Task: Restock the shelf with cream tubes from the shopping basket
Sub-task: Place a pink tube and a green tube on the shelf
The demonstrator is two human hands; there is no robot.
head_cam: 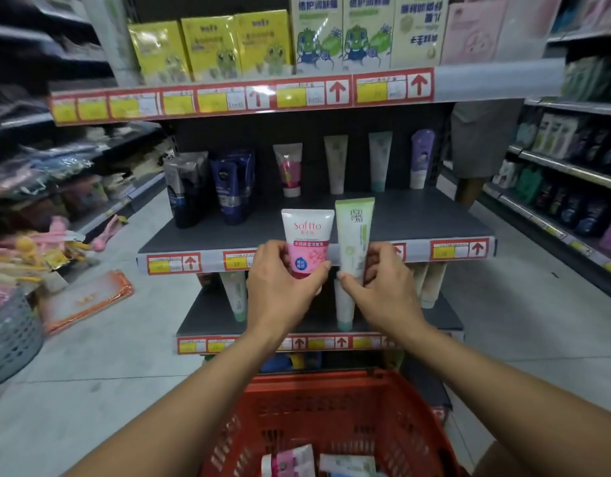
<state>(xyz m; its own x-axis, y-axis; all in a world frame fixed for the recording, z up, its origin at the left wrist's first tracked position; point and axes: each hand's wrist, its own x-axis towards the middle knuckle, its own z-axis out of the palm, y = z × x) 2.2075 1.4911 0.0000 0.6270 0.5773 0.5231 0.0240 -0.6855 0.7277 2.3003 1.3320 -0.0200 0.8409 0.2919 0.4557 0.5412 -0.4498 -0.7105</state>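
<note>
At the bottom centre of the frame the red shopping basket (pixel 335 418) holds more tubes (pixel 290 461), so restocking is not finished.

Above it, mid-frame, both arms reach forward. The left hand (pixel 280 287) is closed around the lower part of a pink-and-white cream tube (pixel 309 241), thumb on its right edge, fingers behind. The right hand (pixel 379 287) pinches the lower part of a pale green cream tube (pixel 355 239), thumb at the base and fingers wrapped on the right side. Each tube stands upright, flat crimped end up, rising out of the top of its hand, the two nearly side by side. Both are in front of the price strip of the middle shelf (pixel 417 215), not yet on it.

The risks, as I judge them: both tubes must balance on narrow caps, and the caps are hidden by the hands, so a tilted release could topple either one. With both hands busy, neither can steady a wobble. Further back a row of standing tubes (pixel 335 163) lines the shelf's rear; pushing in too deep could knock them over.
</note>
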